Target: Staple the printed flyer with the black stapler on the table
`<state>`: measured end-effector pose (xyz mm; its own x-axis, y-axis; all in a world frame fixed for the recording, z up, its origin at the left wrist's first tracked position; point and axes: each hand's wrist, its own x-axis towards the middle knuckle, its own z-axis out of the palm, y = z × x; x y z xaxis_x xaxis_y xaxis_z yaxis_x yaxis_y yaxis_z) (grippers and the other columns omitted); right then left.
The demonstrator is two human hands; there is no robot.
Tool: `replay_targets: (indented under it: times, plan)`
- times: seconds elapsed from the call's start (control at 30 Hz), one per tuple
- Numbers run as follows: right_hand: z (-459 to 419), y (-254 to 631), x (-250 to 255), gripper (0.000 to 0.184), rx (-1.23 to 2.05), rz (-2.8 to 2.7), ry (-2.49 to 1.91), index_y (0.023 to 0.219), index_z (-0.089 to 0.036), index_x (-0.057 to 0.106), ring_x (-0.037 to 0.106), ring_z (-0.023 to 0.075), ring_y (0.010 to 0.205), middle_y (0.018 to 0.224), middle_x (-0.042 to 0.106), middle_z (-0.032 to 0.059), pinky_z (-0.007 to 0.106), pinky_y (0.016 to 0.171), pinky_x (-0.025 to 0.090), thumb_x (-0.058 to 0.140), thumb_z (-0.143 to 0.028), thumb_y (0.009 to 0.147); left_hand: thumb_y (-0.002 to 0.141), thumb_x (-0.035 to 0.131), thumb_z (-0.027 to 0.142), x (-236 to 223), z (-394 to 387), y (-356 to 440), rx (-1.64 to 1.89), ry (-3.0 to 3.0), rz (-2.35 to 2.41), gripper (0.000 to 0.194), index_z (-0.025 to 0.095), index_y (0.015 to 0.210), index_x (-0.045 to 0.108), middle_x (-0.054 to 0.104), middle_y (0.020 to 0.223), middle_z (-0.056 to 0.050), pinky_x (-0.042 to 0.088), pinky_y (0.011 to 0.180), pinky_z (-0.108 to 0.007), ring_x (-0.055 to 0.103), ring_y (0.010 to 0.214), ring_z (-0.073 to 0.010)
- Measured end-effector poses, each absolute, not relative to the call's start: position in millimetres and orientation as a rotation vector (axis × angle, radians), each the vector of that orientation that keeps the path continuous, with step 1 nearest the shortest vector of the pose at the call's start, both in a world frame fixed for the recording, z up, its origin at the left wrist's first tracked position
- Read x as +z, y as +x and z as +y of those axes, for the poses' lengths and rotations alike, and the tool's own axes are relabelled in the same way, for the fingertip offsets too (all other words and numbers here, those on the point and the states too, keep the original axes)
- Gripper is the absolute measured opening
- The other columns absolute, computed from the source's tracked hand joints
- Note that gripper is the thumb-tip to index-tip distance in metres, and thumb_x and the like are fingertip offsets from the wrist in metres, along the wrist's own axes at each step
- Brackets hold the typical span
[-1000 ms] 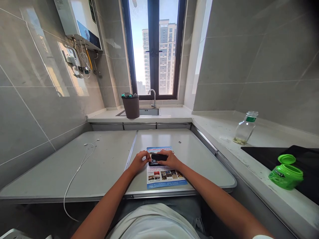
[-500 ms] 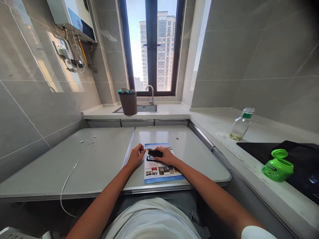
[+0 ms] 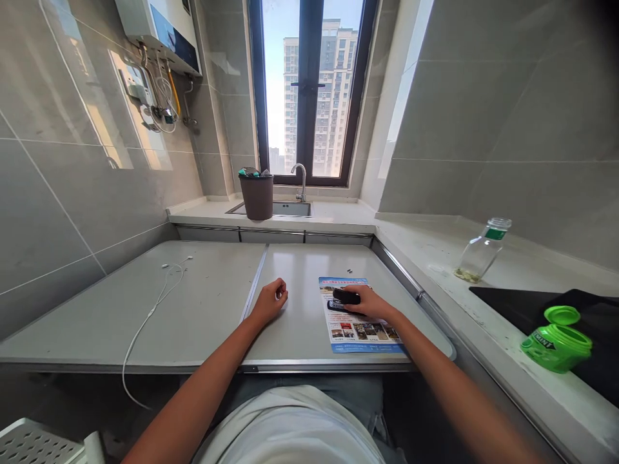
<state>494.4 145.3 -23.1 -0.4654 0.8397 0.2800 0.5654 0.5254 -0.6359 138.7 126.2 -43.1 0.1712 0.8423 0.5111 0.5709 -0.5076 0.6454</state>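
Note:
My right hand (image 3: 363, 301) rests on a blue printed leaflet (image 3: 360, 322) and is closed around a small black object (image 3: 347, 296), apparently a phone or case, lying on it. A second dark flat piece (image 3: 334, 306) shows just under the black object. My left hand (image 3: 271, 299) lies on the bare grey table top (image 3: 213, 309) to the left of the leaflet, with fingers loosely curled and nothing in them. The leaflet sits near the table's right front edge.
A white earphone cable (image 3: 155, 303) trails across the left of the table and over its front edge. Two tiny dark bits (image 3: 350, 270) lie behind the leaflet. On the right counter stand a glass bottle (image 3: 481, 251) and a green jar (image 3: 556, 341). A brown bin (image 3: 257, 193) stands by the sink (image 3: 290, 208).
The leaflet with the black object has slid to the right under my right hand. My left hand has let go of the object and now rests on the bare table.

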Motion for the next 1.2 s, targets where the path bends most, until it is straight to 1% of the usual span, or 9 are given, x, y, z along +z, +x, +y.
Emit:
replay_targets:
  times: [0.23, 0.3, 0.4, 0.5, 0.6, 0.8, 1.03, 1.1, 1.2]
  plan:
    - [154.6, 542.7, -28.2, 0.056, 0.736, -2.272, -1.217, 0.122, -0.022, 0.072, 0.066, 0.0297, 0.107, 0.118, 0.073, 0.0075, 0.039, 0.096, 0.049, 0.075, -0.055, 0.077, 0.085, 0.053, 0.021, -41.9, 124.9, 139.2, 1.269, 2.131, 1.368, 0.006, 0.023, 0.081, 0.049, 0.055, 0.072, 0.003, 0.041, 0.067, -0.029, 0.052, 0.068, -0.0153]
    - [167.2, 552.7, -27.1, 0.055, 0.721, -2.248, -1.228, 0.115, -0.021, 0.074, 0.067, 0.0272, 0.099, 0.11, 0.075, 0.008, 0.036, 0.09, 0.051, 0.065, -0.064, 0.082, 0.085, 0.052, 0.021, -41.6, 124.7, 138.6, 1.262, 2.136, 1.372, 0.006, 0.023, 0.081, 0.048, 0.056, 0.072, 0.002, 0.041, 0.067, -0.029, 0.052, 0.068, -0.0153]
    - [192.7, 569.7, -26.0, 0.06, 0.489, -2.039, -1.408, 0.089, -0.02, 0.072, 0.064, 0.0229, 0.078, 0.084, 0.073, 0.0078, 0.032, 0.072, 0.049, 0.04, -0.07, 0.091, 0.083, 0.052, 0.019, -42.6, 125.5, 136.8, 1.243, 2.142, 1.412, 0.006, 0.023, 0.08, 0.048, 0.056, 0.072, 0.003, 0.04, 0.066, -0.028, 0.051, 0.066, -0.015]
    - [214.2, 587.4, -32.2, 0.052, 0.27, -1.855, -1.584, 0.065, -0.021, 0.059, 0.057, 0.0216, 0.066, 0.067, 0.065, 0.0077, 0.032, 0.063, 0.04, 0.044, -0.066, 0.087, 0.081, 0.052, 0.018, -46.6, 128.5, 134.4, 1.161, 2.123, 1.466, 0.005, 0.023, 0.079, 0.049, 0.056, 0.071, 0.003, 0.039, 0.063, -0.027, 0.051, 0.065, -0.0148]
    - [223.8, 599.6, -46.2, 0.042, 0.193, -1.806, -1.671, 0.055, -0.023, 0.048, 0.053, 0.0204, 0.06, 0.058, 0.059, 0.0058, 0.032, 0.06, 0.035, 0.05, -0.056, 0.081, 0.077, 0.052, 0.016, -52.5, 133.0, 132.9, 1.052, 2.121, 1.474, 0.006, 0.022, 0.076, 0.05, 0.055, 0.067, 0.004, 0.036, 0.061, -0.027, 0.049, 0.062, -0.0144]
    - [228.1, 602.2, -67.1, 0.03, 0.124, -1.888, -1.701, 0.059, -0.023, 0.048, 0.054, 0.0191, 0.062, 0.062, 0.062, 0.004, 0.03, 0.06, 0.034, 0.05, -0.045, 0.08, 0.074, 0.052, 0.015, -59.2, 138.1, 132.3, 0.974, 2.14, 1.463, 0.007, 0.022, 0.075, 0.052, 0.054, 0.065, 0.004, 0.034, 0.06, -0.026, 0.046, 0.058, -0.0135]
    - [227.4, 601.9, -67.3, 0.027, 0.01, -1.973, -1.739, 0.065, -0.022, 0.056, 0.056, 0.0201, 0.064, 0.065, 0.063, 0.0059, 0.031, 0.062, 0.036, 0.048, -0.037, 0.085, 0.075, 0.051, 0.016, -58.1, 137.2, 132.0, 0.957, 2.151, 1.471, 0.007, 0.022, 0.075, 0.052, 0.055, 0.065, 0.004, 0.034, 0.06, -0.027, 0.046, 0.058, -0.014]
    - [223.3, 599.0, -65.2, 0.025, -0.049, -2.0, -1.729, 0.07, -0.02, 0.061, 0.059, 0.0228, 0.073, 0.074, 0.066, 0.0091, 0.032, 0.067, 0.04, 0.048, -0.033, 0.087, 0.075, 0.052, 0.016, -57.5, 136.9, 132.1, 0.953, 2.155, 1.468, 0.007, 0.022, 0.076, 0.053, 0.056, 0.066, 0.003, 0.034, 0.061, -0.027, 0.046, 0.059, -0.0142]
    - [218.7, 585.2, -61.3, 0.022, -0.16, -2.058, -1.657, 0.091, -0.018, 0.069, 0.06, 0.0297, 0.103, 0.107, 0.068, 0.0165, 0.039, 0.087, 0.044, 0.047, -0.022, 0.089, 0.075, 0.052, 0.016, -56.8, 136.5, 131.9, 0.944, 2.163, 1.459, 0.006, 0.022, 0.076, 0.054, 0.057, 0.067, 0.003, 0.035, 0.061, -0.027, 0.048, 0.06, -0.0146]
